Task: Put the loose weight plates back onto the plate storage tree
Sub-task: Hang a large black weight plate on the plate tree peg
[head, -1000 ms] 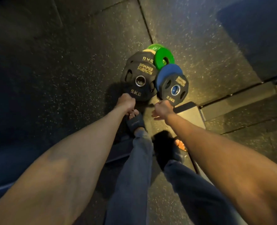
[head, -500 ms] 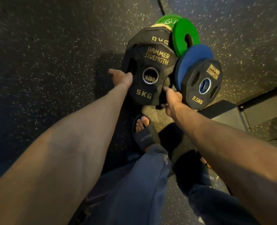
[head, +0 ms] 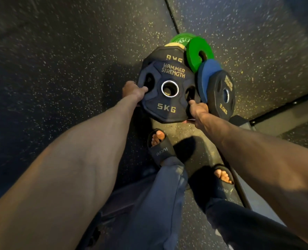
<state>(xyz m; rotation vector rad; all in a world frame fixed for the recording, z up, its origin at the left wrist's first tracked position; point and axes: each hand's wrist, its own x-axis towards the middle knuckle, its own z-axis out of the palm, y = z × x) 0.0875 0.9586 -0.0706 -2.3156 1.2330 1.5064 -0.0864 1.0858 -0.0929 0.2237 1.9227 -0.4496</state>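
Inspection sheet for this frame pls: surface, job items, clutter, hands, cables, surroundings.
Surface: dark speckled rubber floor, seams between tiles.
Job's things: black 5 kg plate in front; second black plate behind it; two green plates, blue plate and 2.5 kg plate clustered at right.
Clutter: nothing seen.
Hands: left hand grips the 5 kg plate at its left grip hole; right hand grips its right side.
Cables: nothing seen.
Surroundings: grey metal beam at right; feet in black slides below.
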